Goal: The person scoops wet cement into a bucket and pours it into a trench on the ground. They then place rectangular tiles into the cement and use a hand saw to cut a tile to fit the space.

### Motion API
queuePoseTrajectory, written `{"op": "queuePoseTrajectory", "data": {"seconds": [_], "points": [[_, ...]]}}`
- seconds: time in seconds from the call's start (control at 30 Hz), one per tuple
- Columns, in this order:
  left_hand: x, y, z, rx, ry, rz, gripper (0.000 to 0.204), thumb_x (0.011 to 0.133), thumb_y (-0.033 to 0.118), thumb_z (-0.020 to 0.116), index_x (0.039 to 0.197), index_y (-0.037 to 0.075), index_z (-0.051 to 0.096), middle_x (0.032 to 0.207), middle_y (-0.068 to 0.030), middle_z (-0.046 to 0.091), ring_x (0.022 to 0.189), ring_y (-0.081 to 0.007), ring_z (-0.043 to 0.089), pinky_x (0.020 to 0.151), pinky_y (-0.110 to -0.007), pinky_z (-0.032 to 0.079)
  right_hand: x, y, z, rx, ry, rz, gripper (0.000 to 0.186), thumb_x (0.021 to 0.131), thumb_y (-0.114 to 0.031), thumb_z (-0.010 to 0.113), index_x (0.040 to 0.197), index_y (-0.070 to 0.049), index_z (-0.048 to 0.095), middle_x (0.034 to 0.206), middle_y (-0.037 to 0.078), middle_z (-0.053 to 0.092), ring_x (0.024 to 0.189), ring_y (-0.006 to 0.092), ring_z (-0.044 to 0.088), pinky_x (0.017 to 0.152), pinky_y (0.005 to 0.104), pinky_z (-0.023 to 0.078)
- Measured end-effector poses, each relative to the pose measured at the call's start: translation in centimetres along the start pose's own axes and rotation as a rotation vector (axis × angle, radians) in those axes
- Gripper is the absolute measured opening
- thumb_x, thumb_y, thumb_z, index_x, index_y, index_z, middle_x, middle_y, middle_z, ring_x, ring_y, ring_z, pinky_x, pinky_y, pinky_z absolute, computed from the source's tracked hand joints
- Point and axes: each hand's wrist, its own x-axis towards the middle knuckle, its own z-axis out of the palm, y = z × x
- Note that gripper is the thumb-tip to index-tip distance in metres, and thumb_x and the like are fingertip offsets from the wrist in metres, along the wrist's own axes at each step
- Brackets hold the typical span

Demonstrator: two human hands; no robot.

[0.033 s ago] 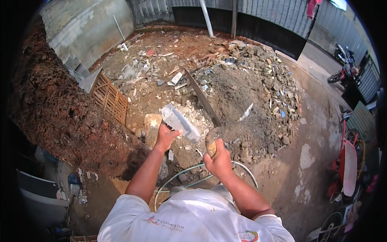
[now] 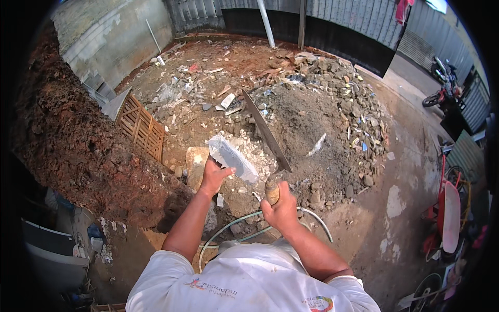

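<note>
In my left hand (image 2: pixel 214 179) is a pale grey block (image 2: pixel 232 156) with a rough, chipped face, held by its left end over the rubble. My right hand (image 2: pixel 280 205), slightly blurred, is closed round the worn wooden handle of a long flat-bladed tool (image 2: pixel 267 132). The dark blade points up and away from me, just right of the block, with a small gap between them. White chips and broken stones (image 2: pixel 241 139) lie below both. A loose green and white hose (image 2: pixel 221 234) loops on the ground beneath my forearms.
A reddish soil bank (image 2: pixel 99 161) rises at left beside a slatted wooden crate (image 2: pixel 138 127). A rubble mound (image 2: pixel 343 104) spreads to the right. At far right are a red wheelbarrow (image 2: pixel 447 213) and a motorbike (image 2: pixel 442 88). Metal sheet fencing (image 2: pixel 343 21) and a concrete wall (image 2: pixel 114 47) stand behind.
My right hand has moved slightly down and to the right, bringing the blade with it. My left hand and the block have hardly moved.
</note>
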Motion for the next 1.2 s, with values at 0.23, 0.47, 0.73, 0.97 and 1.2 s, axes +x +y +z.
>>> {"op": "queuePoseTrajectory", "data": {"seconds": [0.23,0.47,0.73,0.97,1.2], "points": [[1.4,0.7,1.3,0.021,-0.075,0.03,0.085,0.07,-0.006,0.076,0.144,0.006,0.036,0.132,-0.0077,0.053,0.124,-0.0232,0.053,0.107,-0.04,0.045,1.4,4.6,0.2,-0.14,-0.208,0.18,0.041,0.082,-0.014,0.067,0.114,-0.006,0.043,0.087,0.03,0.067,0.087,0.0518,0.064,0.077,0.0596,0.049],[1.9,-0.2,4.7,0.023,-0.059,0.073,0.085,0.07,-0.008,0.077,0.143,0.006,0.036,0.132,-0.0079,0.053,0.124,-0.023,0.053,0.106,-0.04,0.045,2.4,9.1,-0.9,-0.118,-0.292,0.125,0.038,0.081,-0.01,0.065,0.113,-0.005,0.045,0.089,0.032,0.065,0.089,0.0526,0.062,0.076,0.0582,0.049],[-0.5,0.3,8.7,0.07,0.051,0.077,0.083,0.071,-0.008,0.076,0.143,0.004,0.036,0.129,-0.0094,0.056,0.119,-0.0225,0.057,0.102,-0.039,0.048,2.5,6.7,-6.4,-0.034,-0.313,-0.072,0.043,0.082,-0.012,0.066,0.117,-0.006,0.042,0.084,0.032,0.065,0.083,0.053,0.063,0.074,0.0582,0.049],[-4.1,0.8,9.7,0.132,0.241,0.066,0.083,0.07,-0.003,0.077,0.142,0.002,0.037,0.128,-0.0099,0.056,0.118,-0.0234,0.058,0.101,-0.038,0.049,1.9,6.7,-9.3,0.049,-0.319,-0.044,0.041,0.08,-0.013,0.065,0.114,-0.006,0.044,0.081,0.029,0.066,0.08,0.0514,0.064,0.072,0.0564,0.05],[-9.1,2.7,10.0,0.129,0.296,0.09,0.083,0.071,-0.002,0.078,0.143,0.004,0.036,0.129,-0.0099,0.056,0.118,-0.0218,0.058,0.101,-0.038,0.049,-1.7,8.2,-7.3,-0.138,-0.497,-0.129,0.039,0.079,-0.012,0.066,0.112,-0.006,0.047,0.085,0.029,0.066,0.086,0.0502,0.065,0.074,0.0541,0.051]]}}
